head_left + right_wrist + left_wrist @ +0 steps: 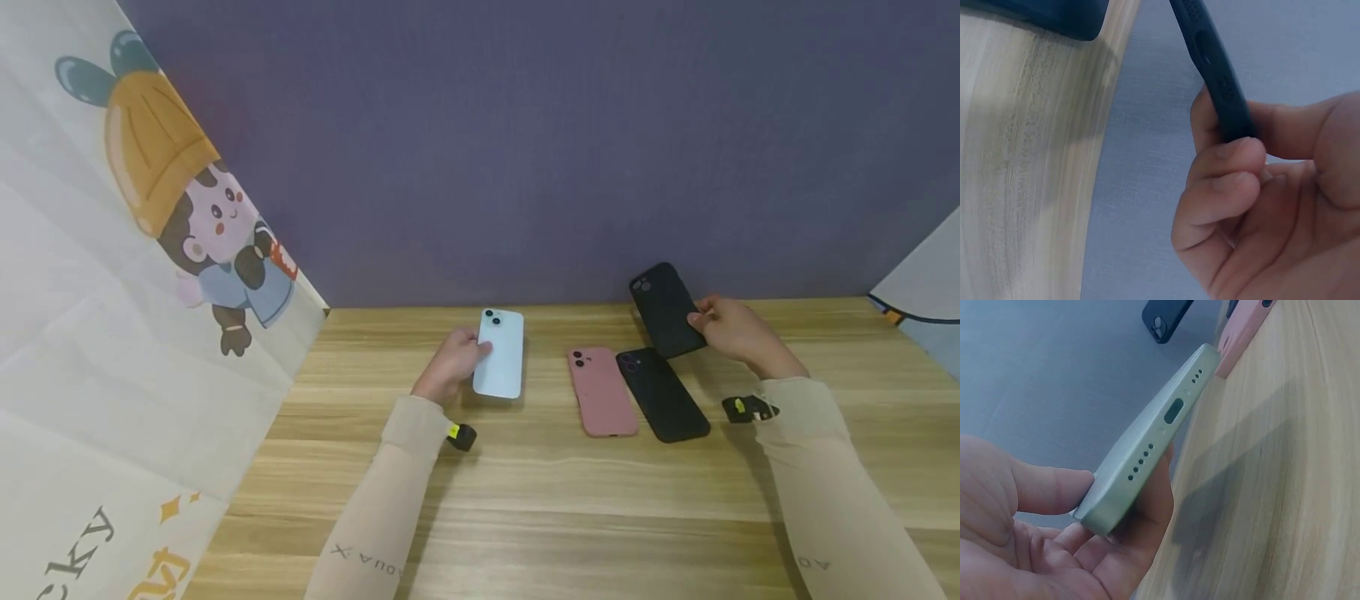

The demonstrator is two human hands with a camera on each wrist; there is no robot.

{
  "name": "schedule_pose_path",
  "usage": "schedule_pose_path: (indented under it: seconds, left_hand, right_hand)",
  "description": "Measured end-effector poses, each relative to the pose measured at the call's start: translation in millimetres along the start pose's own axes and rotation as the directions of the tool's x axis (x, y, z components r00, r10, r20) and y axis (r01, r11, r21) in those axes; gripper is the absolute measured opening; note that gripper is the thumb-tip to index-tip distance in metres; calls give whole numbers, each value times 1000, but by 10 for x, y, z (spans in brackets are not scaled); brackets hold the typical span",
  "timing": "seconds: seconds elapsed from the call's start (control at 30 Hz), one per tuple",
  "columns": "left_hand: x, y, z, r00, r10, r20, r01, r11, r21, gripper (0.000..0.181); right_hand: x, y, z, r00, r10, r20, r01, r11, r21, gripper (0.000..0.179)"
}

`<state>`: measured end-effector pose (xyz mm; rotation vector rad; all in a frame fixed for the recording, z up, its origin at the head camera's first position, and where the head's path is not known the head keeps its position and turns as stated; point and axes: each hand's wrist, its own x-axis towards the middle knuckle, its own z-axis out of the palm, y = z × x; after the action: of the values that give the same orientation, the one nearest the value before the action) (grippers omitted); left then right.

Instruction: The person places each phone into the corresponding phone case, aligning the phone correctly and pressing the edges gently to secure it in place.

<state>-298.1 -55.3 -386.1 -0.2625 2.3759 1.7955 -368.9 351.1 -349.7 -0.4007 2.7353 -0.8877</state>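
Note:
My left hand (455, 360) grips a pale mint-white smartphone (501, 354) by its left edge, thumb on the back. In the left wrist view the phone (1154, 444) shows its charging port and speaker holes, tilted above the table. My right hand (735, 332) pinches a black phone case (666, 310) by its right edge, raised at the back of the table. The right wrist view shows the lower edge of this case (1219, 75) between thumb and fingers. Between the hands lie a pink phone case (602, 392) and a second black phone case (663, 394), side by side.
The wooden table (525, 517) meets a dark blue-grey wall (525, 150) along its back edge. A white cloth with a cartoon figure (217, 217) hangs on the left. The raised black case overlaps the top of the lying one in the head view.

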Motion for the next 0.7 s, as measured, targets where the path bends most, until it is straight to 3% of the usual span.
schedule_pose_path:
  seconds: [0.37,0.7]
  left_hand:
    - [3,16,17,1000,-16,9,16,1000,-22,39]
    - [-4,4,19,1000,-18,25,19,999,-36,40]
  right_hand:
    - [14,-57,6,999,-19,-44,18,1000,-22,55]
    - [-19,-151,22,999,-35,-38,35,999,-14,55]
